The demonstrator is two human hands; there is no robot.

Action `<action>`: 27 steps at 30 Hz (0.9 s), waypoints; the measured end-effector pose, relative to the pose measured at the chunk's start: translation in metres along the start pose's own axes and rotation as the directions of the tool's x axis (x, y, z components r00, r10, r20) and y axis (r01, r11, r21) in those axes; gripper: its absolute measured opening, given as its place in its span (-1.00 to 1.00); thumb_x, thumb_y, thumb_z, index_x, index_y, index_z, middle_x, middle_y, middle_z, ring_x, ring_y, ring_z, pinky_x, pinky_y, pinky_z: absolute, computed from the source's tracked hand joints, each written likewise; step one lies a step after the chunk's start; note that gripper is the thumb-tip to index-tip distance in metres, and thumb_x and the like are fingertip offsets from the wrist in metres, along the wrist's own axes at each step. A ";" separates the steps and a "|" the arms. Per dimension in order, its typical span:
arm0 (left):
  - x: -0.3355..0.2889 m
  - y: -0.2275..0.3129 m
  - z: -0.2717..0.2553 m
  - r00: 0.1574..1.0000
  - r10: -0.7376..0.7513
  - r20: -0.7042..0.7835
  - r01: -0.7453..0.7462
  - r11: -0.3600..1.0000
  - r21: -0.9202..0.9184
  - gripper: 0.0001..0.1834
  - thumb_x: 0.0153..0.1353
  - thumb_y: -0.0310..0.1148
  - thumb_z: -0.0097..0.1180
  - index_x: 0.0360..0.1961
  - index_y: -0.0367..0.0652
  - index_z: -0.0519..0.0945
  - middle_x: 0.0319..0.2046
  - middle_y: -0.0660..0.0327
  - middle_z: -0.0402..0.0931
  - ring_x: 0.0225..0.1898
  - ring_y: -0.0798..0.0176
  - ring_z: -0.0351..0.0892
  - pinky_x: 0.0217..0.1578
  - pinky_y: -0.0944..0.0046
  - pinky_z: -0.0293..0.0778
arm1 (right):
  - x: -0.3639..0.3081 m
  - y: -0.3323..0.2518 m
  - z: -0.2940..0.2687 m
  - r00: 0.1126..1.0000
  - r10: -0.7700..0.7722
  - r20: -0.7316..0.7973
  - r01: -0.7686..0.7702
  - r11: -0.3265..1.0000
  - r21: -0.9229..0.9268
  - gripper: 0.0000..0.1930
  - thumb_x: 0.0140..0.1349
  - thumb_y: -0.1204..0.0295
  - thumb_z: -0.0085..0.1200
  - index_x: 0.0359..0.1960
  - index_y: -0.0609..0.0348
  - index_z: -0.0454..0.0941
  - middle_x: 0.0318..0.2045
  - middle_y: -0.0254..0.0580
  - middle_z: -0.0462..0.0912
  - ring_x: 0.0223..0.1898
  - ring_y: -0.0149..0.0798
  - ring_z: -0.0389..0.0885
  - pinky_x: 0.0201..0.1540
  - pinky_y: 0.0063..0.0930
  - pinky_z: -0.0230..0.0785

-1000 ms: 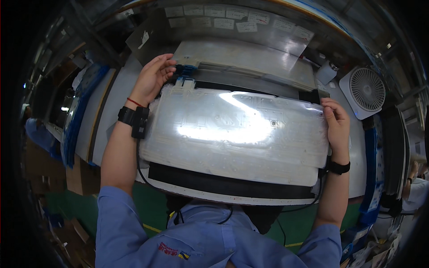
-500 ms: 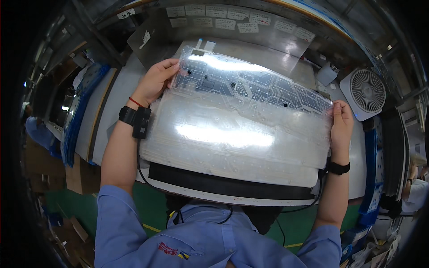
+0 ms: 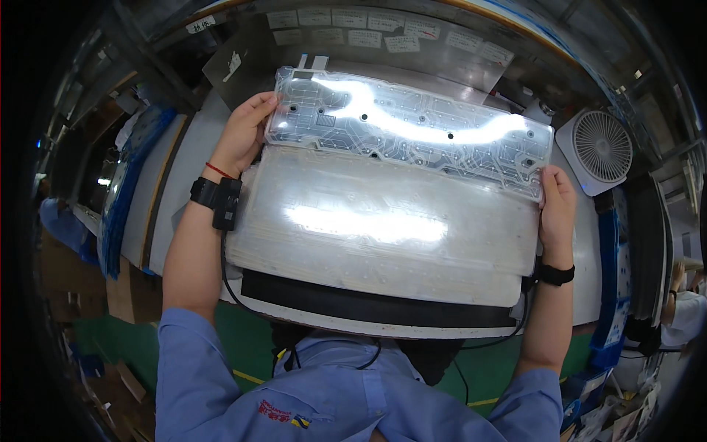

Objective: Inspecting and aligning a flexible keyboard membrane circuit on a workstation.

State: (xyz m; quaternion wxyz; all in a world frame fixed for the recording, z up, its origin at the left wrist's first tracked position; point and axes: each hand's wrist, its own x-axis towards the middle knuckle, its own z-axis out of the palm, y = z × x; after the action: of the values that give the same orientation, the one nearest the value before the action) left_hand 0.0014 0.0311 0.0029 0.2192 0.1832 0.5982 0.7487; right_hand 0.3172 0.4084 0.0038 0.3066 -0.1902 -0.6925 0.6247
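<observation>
Near side: black mat (image 3: 368, 300) along the near edge of the desk (image 3: 163, 188); on it, a stack of translucent sheets (image 3: 368, 250), glossy under the light. Right hand (image 3: 557, 197) pinches the right edge of the circuit sheet (image 3: 412, 121) by its near corner, thumb uppermost. Left hand (image 3: 249, 132) pinches the left edge, about mid-edge. The sheet spans between them, over the far part of the stack; contact with it cannot be told. Far left: two short tails (image 3: 317, 63) project from its far edge.

Handling, judged: light, thin, springy, likely slick; may bow if held one-sided. Printed traces could scratch, tails crease. Best hold: both short edges, clear of the tails.
</observation>
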 end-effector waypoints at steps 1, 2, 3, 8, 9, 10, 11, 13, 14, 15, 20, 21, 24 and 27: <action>-0.001 0.000 0.004 0.999 -0.001 -0.033 0.000 1.000 -0.016 -0.81 0.35 -0.33 -0.06 -0.12 -0.17 0.50 -0.40 0.37 0.51 -0.37 0.54 0.45 -0.32 0.52 0.41 | 0.001 0.002 -0.002 1.000 -0.022 -0.020 0.022 1.000 -0.008 -0.80 0.37 0.34 -0.06 -0.23 0.22 0.52 -0.54 -0.52 0.45 -0.61 -0.67 0.22 -0.56 -0.78 0.02; 0.000 0.001 -0.001 1.000 0.022 -0.006 -0.022 1.000 -0.016 -0.81 0.36 -0.34 -0.07 -0.11 -0.18 0.50 -0.43 0.38 0.48 -0.42 0.54 0.40 -0.38 0.53 0.35 | 0.002 0.004 -0.003 0.998 -0.046 -0.037 0.046 0.999 -0.013 -0.80 0.36 0.33 -0.05 -0.24 0.21 0.52 -0.56 -0.53 0.45 -0.62 -0.68 0.20 -0.58 -0.78 -0.01; 0.003 0.000 -0.010 0.999 0.045 0.022 -0.045 0.999 -0.016 -0.80 0.36 -0.35 -0.09 -0.11 -0.19 0.50 -0.47 0.39 0.45 -0.47 0.54 0.36 -0.43 0.55 0.30 | 0.003 0.005 -0.002 0.996 -0.070 -0.054 0.069 0.997 -0.019 -0.80 0.36 0.32 -0.04 -0.24 0.21 0.52 -0.57 -0.54 0.44 -0.64 -0.69 0.18 -0.59 -0.78 -0.04; 0.003 -0.001 -0.022 0.974 0.160 0.163 -0.139 0.981 -0.136 -0.78 0.38 -0.28 -0.11 -0.14 -0.16 0.50 -0.57 0.42 0.30 -0.58 0.53 0.19 -0.55 0.55 0.13 | 0.001 0.004 0.001 0.989 -0.090 -0.113 0.093 0.996 0.018 -0.77 0.37 0.29 -0.06 -0.25 0.21 0.51 -0.55 -0.48 0.47 -0.58 -0.60 0.37 -0.53 -0.76 0.19; 0.004 -0.001 -0.024 0.966 0.177 0.188 -0.149 0.976 -0.157 -0.77 0.38 -0.24 -0.12 -0.16 -0.15 0.49 -0.56 0.42 0.33 -0.55 0.53 0.25 -0.52 0.55 0.17 | 0.001 0.004 0.003 0.992 -0.079 -0.100 0.085 0.994 0.061 -0.77 0.37 0.29 -0.06 -0.24 0.21 0.50 -0.54 -0.46 0.48 -0.56 -0.58 0.42 -0.50 -0.75 0.25; 0.003 -0.001 -0.027 0.958 0.195 0.212 -0.158 0.971 -0.179 -0.76 0.39 -0.21 -0.12 -0.17 -0.13 0.49 -0.55 0.41 0.35 -0.52 0.53 0.30 -0.50 0.55 0.21 | -0.001 0.001 0.005 0.993 -0.028 -0.115 0.041 0.993 0.112 -0.77 0.37 0.30 -0.07 -0.23 0.23 0.49 -0.52 -0.43 0.50 -0.54 -0.55 0.45 -0.48 -0.71 0.29; 0.001 0.001 -0.020 0.978 0.164 0.130 -0.141 0.976 -0.165 -0.74 0.39 -0.19 -0.14 -0.16 -0.13 0.48 -0.50 0.38 0.40 -0.48 0.51 0.35 -0.46 0.54 0.25 | -0.004 -0.012 0.012 0.991 0.025 -0.131 -0.003 0.987 0.160 -0.77 0.38 0.30 -0.08 -0.22 0.24 0.48 -0.51 -0.40 0.51 -0.52 -0.52 0.48 -0.46 -0.68 0.33; -0.005 0.004 -0.006 0.994 0.100 -0.038 -0.104 0.985 -0.140 -0.70 0.40 -0.15 -0.19 -0.13 -0.13 0.47 -0.39 0.31 0.50 -0.40 0.47 0.45 -0.38 0.51 0.34 | -0.002 -0.010 0.009 0.991 0.060 -0.117 -0.034 0.976 0.214 -0.77 0.37 0.32 -0.07 -0.17 0.27 0.45 -0.46 -0.34 0.55 -0.48 -0.48 0.52 -0.41 -0.65 0.38; -0.005 0.006 -0.004 0.994 0.109 -0.006 -0.109 0.985 -0.132 -0.69 0.40 -0.15 -0.19 -0.10 -0.14 0.47 -0.33 0.28 0.51 -0.37 0.44 0.48 -0.34 0.49 0.37 | 0.001 -0.001 -0.005 0.996 0.034 -0.088 -0.014 0.975 0.223 -0.76 0.36 0.33 -0.05 -0.13 0.28 0.44 -0.42 -0.30 0.57 -0.46 -0.48 0.52 -0.38 -0.65 0.38; -0.003 0.005 -0.005 0.993 0.114 0.022 -0.110 0.986 -0.122 -0.67 0.40 -0.14 -0.20 -0.07 -0.14 0.46 -0.26 0.25 0.53 -0.33 0.42 0.50 -0.31 0.47 0.39 | 0.004 0.002 -0.008 0.998 0.014 -0.057 0.000 0.973 0.233 -0.75 0.35 0.35 -0.04 -0.10 0.30 0.43 -0.39 -0.27 0.59 -0.44 -0.48 0.53 -0.35 -0.65 0.38; -0.003 0.003 -0.001 0.994 0.099 0.056 -0.106 0.984 0.145 -0.63 0.36 -0.32 -0.12 0.14 -0.23 0.38 -0.14 0.23 0.56 -0.24 0.43 0.57 -0.38 0.52 0.36 | 0.000 -0.003 0.002 0.996 -0.087 -0.023 0.087 0.996 -0.014 -0.71 0.29 0.50 0.01 0.01 0.35 0.40 -0.27 -0.22 0.59 -0.29 -0.51 0.52 -0.18 -0.72 0.32; -0.005 0.005 0.003 0.997 0.077 0.034 -0.080 0.989 0.121 -0.60 0.33 -0.38 -0.06 0.17 -0.25 0.35 -0.17 0.25 0.57 -0.35 0.51 0.51 -0.42 0.56 0.32 | 0.000 -0.003 0.002 0.996 -0.085 -0.013 0.085 0.996 -0.004 -0.70 0.28 0.52 0.02 0.03 0.36 0.39 -0.26 -0.22 0.59 -0.26 -0.51 0.51 -0.15 -0.72 0.31; 0.000 0.004 -0.007 0.997 0.026 0.078 -0.042 0.976 0.212 -0.68 0.32 -0.37 -0.05 0.06 -0.23 0.42 -0.23 0.30 0.56 -0.47 0.56 0.38 -0.45 0.58 0.28 | 0.002 -0.002 0.006 0.992 -0.077 -0.098 0.068 0.994 -0.086 -0.69 0.28 0.54 0.00 0.04 0.37 0.39 -0.25 -0.25 0.57 -0.24 -0.51 0.50 -0.14 -0.69 0.32; -0.001 0.004 -0.002 0.999 -0.020 0.041 0.008 0.967 0.255 -0.75 0.32 -0.36 -0.04 -0.02 -0.22 0.46 -0.32 0.36 0.55 -0.52 0.60 0.30 -0.51 0.60 0.24 | 0.002 0.000 0.001 0.994 -0.074 -0.075 0.068 0.994 -0.081 -0.65 0.28 0.53 0.00 0.09 0.37 0.37 -0.22 -0.24 0.57 -0.23 -0.50 0.50 -0.14 -0.68 0.33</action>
State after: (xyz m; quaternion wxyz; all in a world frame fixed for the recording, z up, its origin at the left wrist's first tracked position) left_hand 0.0013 0.0283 0.0061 0.2121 0.2219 0.6859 0.6598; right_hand 0.3148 0.4094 0.0040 0.3476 -0.2013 -0.7103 0.5780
